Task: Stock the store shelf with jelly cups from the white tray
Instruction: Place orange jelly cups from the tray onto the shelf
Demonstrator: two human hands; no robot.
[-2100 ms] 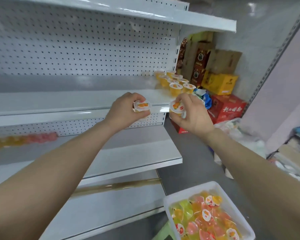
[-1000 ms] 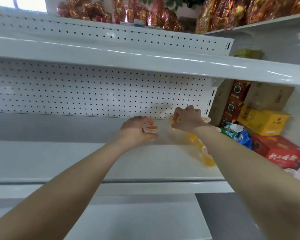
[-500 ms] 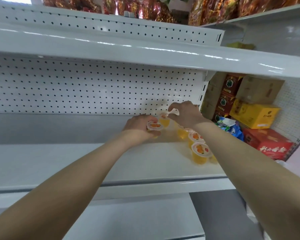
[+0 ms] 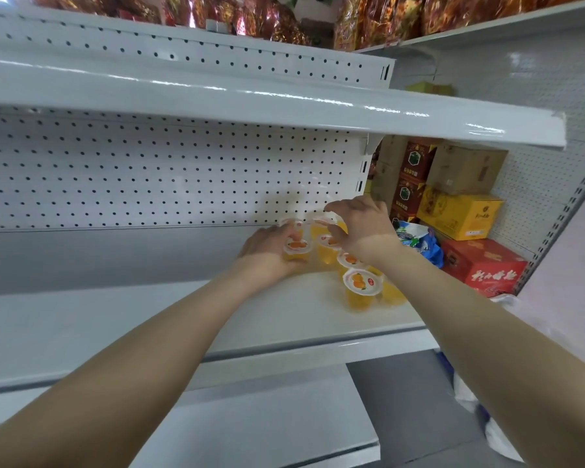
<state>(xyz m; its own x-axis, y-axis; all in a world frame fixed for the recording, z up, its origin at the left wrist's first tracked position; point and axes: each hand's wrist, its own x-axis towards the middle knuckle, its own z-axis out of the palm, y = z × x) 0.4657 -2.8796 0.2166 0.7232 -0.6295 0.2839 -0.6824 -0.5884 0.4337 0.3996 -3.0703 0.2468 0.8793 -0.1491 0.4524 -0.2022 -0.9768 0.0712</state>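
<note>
Your left hand point(image 4: 269, 253) is wrapped round a jelly cup point(image 4: 297, 247) standing on the shelf point(image 4: 149, 319), lid up, orange fruit print showing. The hand covers most of the cup's body.

Your right hand point(image 4: 363, 228) curls down just behind it, fingertips pinching the white rim of a second cup point(image 4: 323, 218). That one's blurred and mostly under your fingers, so I can't tell whether it touches the shelf.

Coming toward you from there is a row of stocked cups point(image 4: 363, 282). The front one is sharp; the ones behind overlap and slip under your right wrist. One more yellow cup point(image 4: 393, 292) peeks out beside your forearm, lid hidden.

All this sits at the right end of the white metal shelf, near the pegboard back panel point(image 4: 149, 177). The upper shelf point(image 4: 250, 103) cuts across above, with shiny red-gold packets point(image 4: 250, 15) on top, cropped by the frame.

Past the shelf end are stacked cartons, including a yellow box point(image 4: 460, 217) and a red box point(image 4: 483, 268), and a blue-and-white bag point(image 4: 419, 243) partly behind your wrist. A lower shelf point(image 4: 267, 427) juts out below, with grey floor point(image 4: 412, 400) to its right.
</note>
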